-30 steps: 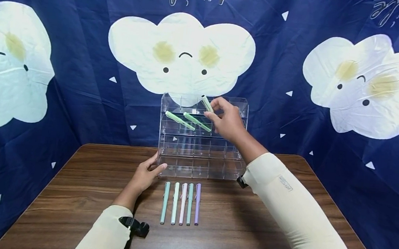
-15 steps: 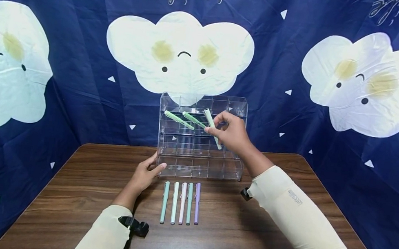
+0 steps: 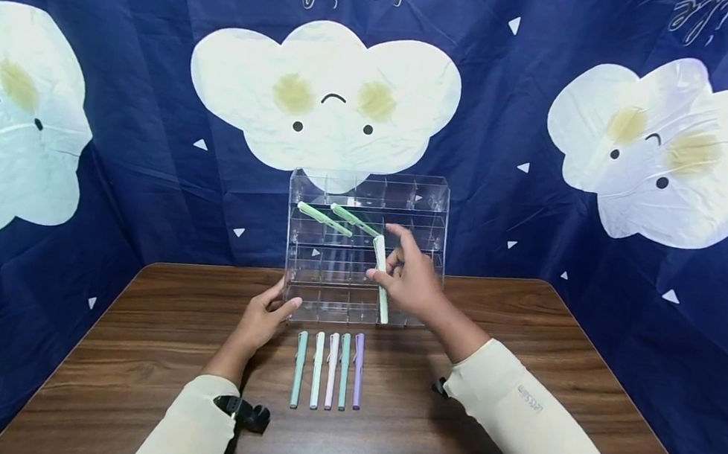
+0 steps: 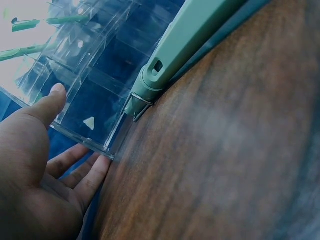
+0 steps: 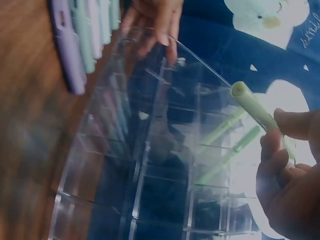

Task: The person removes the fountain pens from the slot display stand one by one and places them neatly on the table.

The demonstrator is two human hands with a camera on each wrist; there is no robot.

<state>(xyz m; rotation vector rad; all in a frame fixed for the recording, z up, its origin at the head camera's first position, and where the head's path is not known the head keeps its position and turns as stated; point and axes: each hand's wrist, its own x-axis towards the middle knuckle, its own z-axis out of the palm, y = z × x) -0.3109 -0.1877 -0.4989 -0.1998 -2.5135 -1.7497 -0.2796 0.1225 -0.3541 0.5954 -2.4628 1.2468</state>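
A pale green pen (image 3: 384, 308) is pinched between the thumb and fingers of my right hand (image 3: 413, 281), its index finger raised off it. In the head view the pen points downward in front of the clear compartment rack (image 3: 321, 304). My left hand (image 3: 261, 322) holds the rack's lower left corner, thumb at the front and fingers behind; the left wrist view shows this grip (image 4: 30, 155) close up. Two brighter green pens, a left one (image 3: 324, 219) and a right one (image 3: 353, 217), lie slanted in the upper part of the rack.
Below the rack, several capped pens lie side by side on the wooden table (image 3: 447, 446): a teal pen (image 3: 299, 369), a whitish-green pen (image 3: 317, 371), a pale pink pen (image 3: 331, 373), another teal pen (image 3: 343, 374) and a purple pen (image 3: 357, 376). A blue cloud-print curtain (image 3: 510, 124) stands behind.
My right hand has come down from the rack's top row to its lower part, and the pale green pen has swung to a steeper angle. My left hand stays at the corner.
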